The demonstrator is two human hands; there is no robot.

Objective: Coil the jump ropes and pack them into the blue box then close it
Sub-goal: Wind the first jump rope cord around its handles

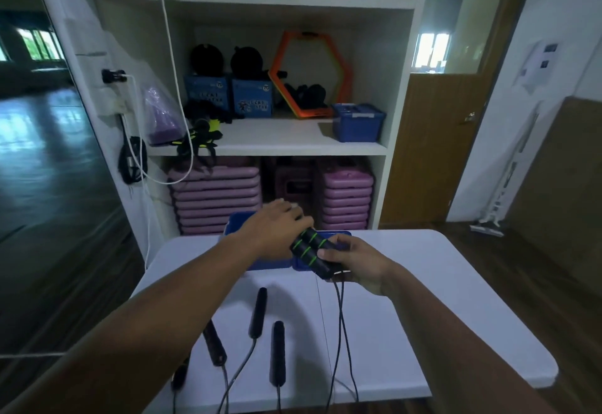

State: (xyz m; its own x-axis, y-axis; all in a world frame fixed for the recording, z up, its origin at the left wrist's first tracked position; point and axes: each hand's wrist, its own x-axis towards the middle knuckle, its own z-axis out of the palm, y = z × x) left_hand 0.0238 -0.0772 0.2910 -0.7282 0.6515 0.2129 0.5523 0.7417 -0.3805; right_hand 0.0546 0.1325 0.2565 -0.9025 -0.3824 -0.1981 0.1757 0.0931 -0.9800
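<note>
Head view: one pair of green-striped handles (309, 247) is gripped in the right hand (353, 262), fingers and thumb curled round the lower ends. Handles are black, thick, ringed with slanted bright-green bands, held side by side and angled up-left. Two thin dark cords (340, 316) are seen hanging from the handle ends, running down across the white table (423, 283) and over its near edge.

Left hand (277, 221) is stretched palm-down over the blue box (239, 219), fingers fairly straight, nothing seen clamped in it; fingertips are just beside the top ends of the striped handles. Contact cannot be told.

Blue box is placed at the far edge of the table, mostly covered by both hands; lid state cannot be told.

Four plain black handles (258, 309) are laid on the near-left part of the table, slim, unstriped, cords trailing off the near edge, uncoiled.

Behind the table a white shelf unit (286, 144) is seen, with a second blue bin (358, 122) on the middle shelf and stacked purple platforms (215, 195) below.
</note>
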